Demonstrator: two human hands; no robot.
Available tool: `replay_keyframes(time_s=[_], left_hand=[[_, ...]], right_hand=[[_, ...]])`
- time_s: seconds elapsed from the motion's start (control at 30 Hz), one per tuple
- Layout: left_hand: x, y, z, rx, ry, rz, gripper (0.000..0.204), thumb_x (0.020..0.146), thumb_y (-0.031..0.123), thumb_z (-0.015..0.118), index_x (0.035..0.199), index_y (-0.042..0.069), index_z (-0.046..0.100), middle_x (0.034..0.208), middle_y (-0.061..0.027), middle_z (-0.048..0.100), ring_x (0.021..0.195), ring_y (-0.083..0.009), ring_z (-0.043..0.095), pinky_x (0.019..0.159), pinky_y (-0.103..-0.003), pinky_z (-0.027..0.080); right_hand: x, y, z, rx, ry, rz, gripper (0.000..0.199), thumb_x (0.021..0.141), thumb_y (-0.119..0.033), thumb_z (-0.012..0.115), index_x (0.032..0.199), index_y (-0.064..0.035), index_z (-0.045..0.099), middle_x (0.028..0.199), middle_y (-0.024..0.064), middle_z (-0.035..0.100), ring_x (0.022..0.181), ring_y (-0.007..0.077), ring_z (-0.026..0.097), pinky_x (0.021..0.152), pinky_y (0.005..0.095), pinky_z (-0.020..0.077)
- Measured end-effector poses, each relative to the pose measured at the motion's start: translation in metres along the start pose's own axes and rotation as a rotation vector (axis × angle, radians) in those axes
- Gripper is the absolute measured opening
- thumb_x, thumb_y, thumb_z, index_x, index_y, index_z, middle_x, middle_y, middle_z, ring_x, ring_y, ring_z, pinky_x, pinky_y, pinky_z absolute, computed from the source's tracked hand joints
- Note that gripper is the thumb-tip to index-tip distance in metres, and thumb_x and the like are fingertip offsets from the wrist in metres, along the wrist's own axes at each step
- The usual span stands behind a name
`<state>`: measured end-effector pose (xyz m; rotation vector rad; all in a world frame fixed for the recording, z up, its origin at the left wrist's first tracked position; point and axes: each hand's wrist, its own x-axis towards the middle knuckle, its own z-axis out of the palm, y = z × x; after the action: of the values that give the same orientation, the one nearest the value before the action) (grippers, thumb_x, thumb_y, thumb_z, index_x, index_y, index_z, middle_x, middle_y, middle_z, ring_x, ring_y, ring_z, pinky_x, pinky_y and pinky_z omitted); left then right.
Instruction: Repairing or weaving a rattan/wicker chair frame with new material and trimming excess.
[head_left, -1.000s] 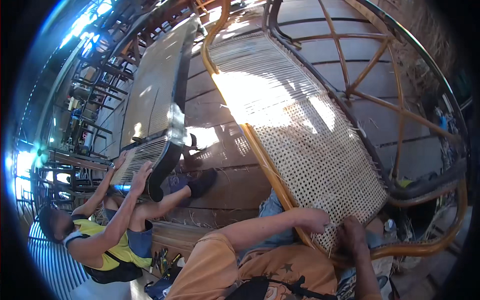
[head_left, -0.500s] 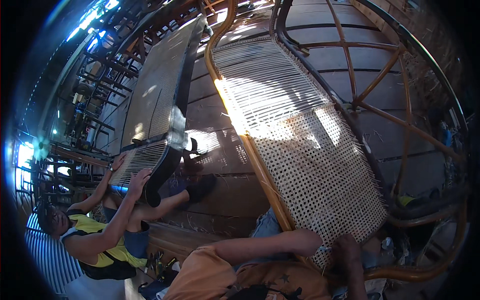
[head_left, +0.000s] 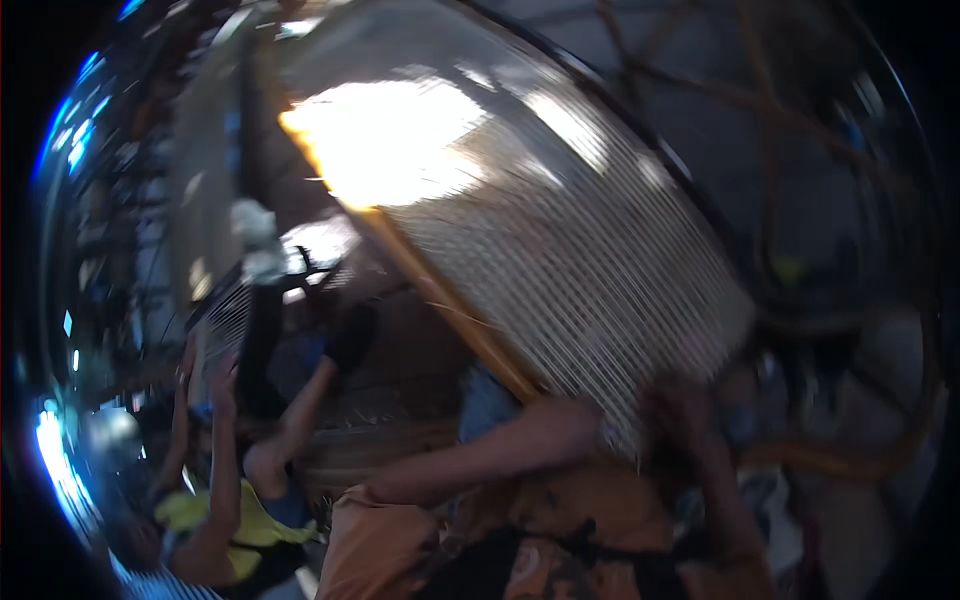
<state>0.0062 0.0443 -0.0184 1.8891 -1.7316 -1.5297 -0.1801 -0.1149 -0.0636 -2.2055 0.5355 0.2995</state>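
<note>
A long woven cane panel (head_left: 585, 270) stretches away from me in a curved frame, with a glossy brown cane rail (head_left: 440, 295) along its left side. My left hand (head_left: 580, 422) is at the panel's near end, its forearm crossing my body; motion blur hides its fingers. Close by on the right, my right hand (head_left: 677, 405) is curled at the panel's near corner. What its fingers hold, if anything, is too smeared to make out. Strong sunlight whitens the panel's far left part.
At the left, another person in a yellow top (head_left: 255, 525) has both hands at a second, dark-framed caned piece (head_left: 262, 330). Bent brown poles (head_left: 700, 80) cross at the upper right. A curved brown rail (head_left: 830, 458) lies at the lower right.
The whole view has tilted and blurred, and the panel looks larger and shifted up and left. My hands sit higher in the picture, still at the panel's near end.
</note>
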Motion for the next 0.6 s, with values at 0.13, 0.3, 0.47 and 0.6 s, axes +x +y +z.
replay_keyframes(time_s=[0.13, 0.3, 0.47, 0.6], left_hand=[[-0.009, 0.004, -0.029, 0.068, -0.064, 0.021, 0.021, 0.082, 0.019, 0.049, 0.090, 0.002, 0.058, 0.090, -0.0157, 0.056, 0.078, -0.0335, 0.060, 0.067, -0.042, 0.050], [-0.006, 0.006, -0.030, 0.006, -0.080, -0.073, 0.017, 0.082, 0.018, 0.051, 0.092, 0.004, 0.054, 0.088, -0.0131, 0.056, 0.077, -0.0332, 0.060, 0.064, -0.043, 0.048], [-0.010, 0.005, -0.025, 0.001, -0.053, -0.057, 0.016, 0.082, 0.017, 0.053, 0.092, 0.005, 0.053, 0.087, -0.0111, 0.056, 0.077, -0.0318, 0.060, 0.063, -0.043, 0.048], [-0.012, 0.002, -0.022, 0.020, -0.069, -0.065, 0.015, 0.083, 0.017, 0.053, 0.093, 0.005, 0.053, 0.088, -0.0114, 0.056, 0.077, -0.0317, 0.060, 0.062, -0.042, 0.048]], right_hand=[[0.008, -0.007, -0.010, 0.085, 0.109, 0.037, 0.017, 0.074, -0.017, 0.064, 0.087, -0.0067, 0.061, 0.093, 0.0118, 0.059, 0.088, 0.0314, 0.056, 0.075, 0.0400, 0.0482], [-0.015, 0.001, -0.004, 0.372, 0.417, 0.241, 0.009, 0.080, -0.006, 0.059, 0.088, -0.0025, 0.058, 0.087, 0.0114, 0.056, 0.083, 0.0268, 0.055, 0.075, 0.0338, 0.0455], [-0.038, 0.004, 0.005, 0.531, 0.458, 0.460, 0.007, 0.083, -0.004, 0.056, 0.090, -0.0010, 0.057, 0.087, 0.0121, 0.055, 0.083, 0.0245, 0.056, 0.075, 0.0304, 0.0438], [-0.038, 0.001, 0.003, 0.463, 0.424, 0.462, 0.008, 0.083, -0.004, 0.057, 0.090, -0.0009, 0.058, 0.089, 0.0124, 0.056, 0.086, 0.0260, 0.057, 0.075, 0.0317, 0.0447]])
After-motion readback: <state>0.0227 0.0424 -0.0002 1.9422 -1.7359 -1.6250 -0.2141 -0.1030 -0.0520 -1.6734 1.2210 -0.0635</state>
